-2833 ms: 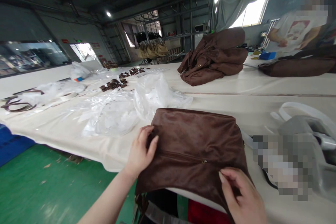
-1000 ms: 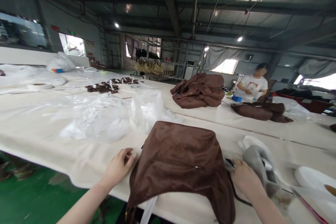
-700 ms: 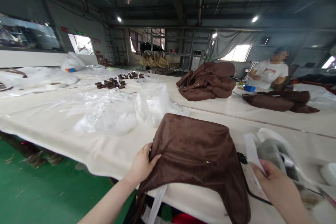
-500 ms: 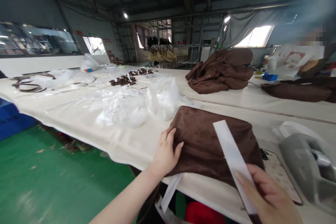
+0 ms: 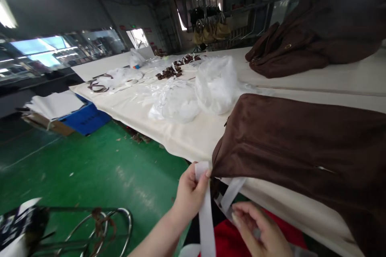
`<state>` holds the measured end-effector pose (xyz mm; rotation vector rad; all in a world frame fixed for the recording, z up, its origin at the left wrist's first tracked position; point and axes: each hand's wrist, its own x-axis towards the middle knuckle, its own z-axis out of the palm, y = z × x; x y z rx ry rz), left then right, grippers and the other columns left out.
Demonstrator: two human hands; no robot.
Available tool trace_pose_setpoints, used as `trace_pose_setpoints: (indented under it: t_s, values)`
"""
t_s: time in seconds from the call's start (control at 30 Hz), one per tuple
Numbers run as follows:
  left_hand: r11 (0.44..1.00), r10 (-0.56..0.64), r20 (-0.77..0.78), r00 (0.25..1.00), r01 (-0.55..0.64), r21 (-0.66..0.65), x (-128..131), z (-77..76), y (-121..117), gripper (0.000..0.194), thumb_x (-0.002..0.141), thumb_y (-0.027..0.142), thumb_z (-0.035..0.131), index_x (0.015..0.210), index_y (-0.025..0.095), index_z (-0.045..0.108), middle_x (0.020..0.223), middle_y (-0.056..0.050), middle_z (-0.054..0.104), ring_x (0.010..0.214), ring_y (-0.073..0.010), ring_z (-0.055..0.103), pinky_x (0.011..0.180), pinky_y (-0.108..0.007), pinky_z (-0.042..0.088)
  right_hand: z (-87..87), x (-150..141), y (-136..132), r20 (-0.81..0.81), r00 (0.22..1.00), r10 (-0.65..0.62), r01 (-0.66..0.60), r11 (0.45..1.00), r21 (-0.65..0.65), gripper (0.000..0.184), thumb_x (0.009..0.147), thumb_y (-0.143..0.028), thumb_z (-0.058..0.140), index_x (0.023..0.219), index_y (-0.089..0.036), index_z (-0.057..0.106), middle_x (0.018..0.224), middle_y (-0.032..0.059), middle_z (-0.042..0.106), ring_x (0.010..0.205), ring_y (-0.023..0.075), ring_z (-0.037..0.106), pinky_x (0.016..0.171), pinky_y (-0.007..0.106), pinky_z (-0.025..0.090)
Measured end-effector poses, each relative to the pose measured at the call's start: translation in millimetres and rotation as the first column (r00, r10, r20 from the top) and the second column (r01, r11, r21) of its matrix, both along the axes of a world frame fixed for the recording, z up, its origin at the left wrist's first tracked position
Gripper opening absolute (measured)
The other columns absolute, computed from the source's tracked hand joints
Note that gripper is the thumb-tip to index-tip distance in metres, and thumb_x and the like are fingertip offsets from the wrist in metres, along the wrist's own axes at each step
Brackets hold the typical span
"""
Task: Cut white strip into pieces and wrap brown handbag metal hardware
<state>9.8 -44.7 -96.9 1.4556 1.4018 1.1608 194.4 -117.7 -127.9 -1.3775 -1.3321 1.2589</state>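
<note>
A brown suede-like bag (image 5: 304,144) lies over the near edge of the white table (image 5: 187,138). My left hand (image 5: 189,194) is closed, pinching the top end of a white strip (image 5: 206,217) against the bag's lower left corner. The strip hangs down from that pinch. My right hand (image 5: 261,231) is below the table edge, fingers curled round a second white strip (image 5: 230,194) that runs up to the same corner.
Clear plastic bags (image 5: 215,84) lie left of the bag. A pile of brown bags (image 5: 304,44) sits further back. Small brown pieces (image 5: 169,73) and straps (image 5: 97,86) lie far left. A blue crate (image 5: 86,118) and a metal frame (image 5: 93,229) stand on the green floor.
My view swung down and left to the table edge. My right hand brought the white strip down from above the bag. My left hand left the bag's side and now pinches a strip at its corner.
</note>
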Motion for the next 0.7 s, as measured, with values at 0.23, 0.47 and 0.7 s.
trace_pose_setpoints:
  t_s: [0.23,0.47,0.7]
  values:
    - [0.959,-0.057,0.099,0.993,0.082,-0.271,-71.4,3.4,-16.9,0.040,0.077,0.053,0.069,0.083,0.018,0.051,0.069,0.002,0.056,0.058,-0.0097,0.049,0.055,-0.020,0.038,-2.1,-25.6,24.7,-0.306,0.951,-0.039,-0.044,0.965,-0.258,0.062,0.080,-0.055,0.061,0.129,-0.019,0.049,0.078,0.0046,0.071,0.050,0.0150,0.060,0.046,0.026,0.051]
    - [0.961,-0.121,-0.055,0.991,0.103,-0.258,-97.0,-13.1,-38.7,0.034,0.077,0.044,0.072,0.072,0.014,0.058,0.066,0.000,0.056,0.060,-0.0098,0.047,0.057,-0.021,0.035,-10.5,-64.8,49.6,-0.424,0.894,-0.145,-0.035,0.921,-0.388,0.040,0.072,-0.053,0.070,0.085,-0.018,0.057,0.052,-0.0072,0.053,0.033,0.0043,0.037,0.033,0.015,0.020]
    - [0.965,-0.219,-0.180,0.959,0.186,-0.186,-104.4,-14.6,-47.7,0.030,0.086,0.041,0.064,0.073,0.014,0.066,0.068,-0.003,0.059,0.066,-0.0133,0.052,0.064,-0.024,0.039,-4.4,-52.0,36.0,-0.505,0.861,0.067,-0.286,0.884,-0.371,0.038,0.071,-0.050,0.075,0.083,-0.015,0.069,0.045,-0.0097,0.036,0.040,0.0036,0.027,0.042,0.019,0.015]
